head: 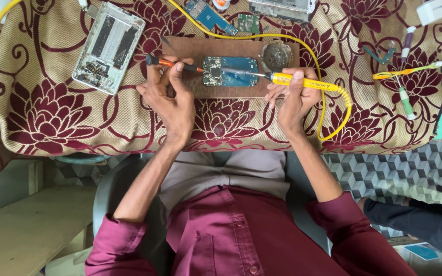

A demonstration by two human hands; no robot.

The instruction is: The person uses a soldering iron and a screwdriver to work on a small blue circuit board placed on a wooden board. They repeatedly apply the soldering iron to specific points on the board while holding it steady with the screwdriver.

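Note:
A blue phone circuit board [229,71] lies on a brown wooden board [190,48]. My left hand [170,99] grips a small screwdriver [172,64] with an orange and black handle, its tip touching the circuit board's left edge. My right hand [292,99] holds a yellow soldering iron [303,82]; its metal tip rests on the circuit board's right part. A yellow cable [333,117] loops from the iron across the cloth.
An opened phone frame [108,46] lies at upper left on the patterned maroon and beige cloth [52,117]. A round solder-paste tin [277,55] sits on the wooden board. More circuit boards [208,15], tweezers [379,55] and small tools [405,99] lie about. Someone's dark-clad leg [415,220] shows at lower right.

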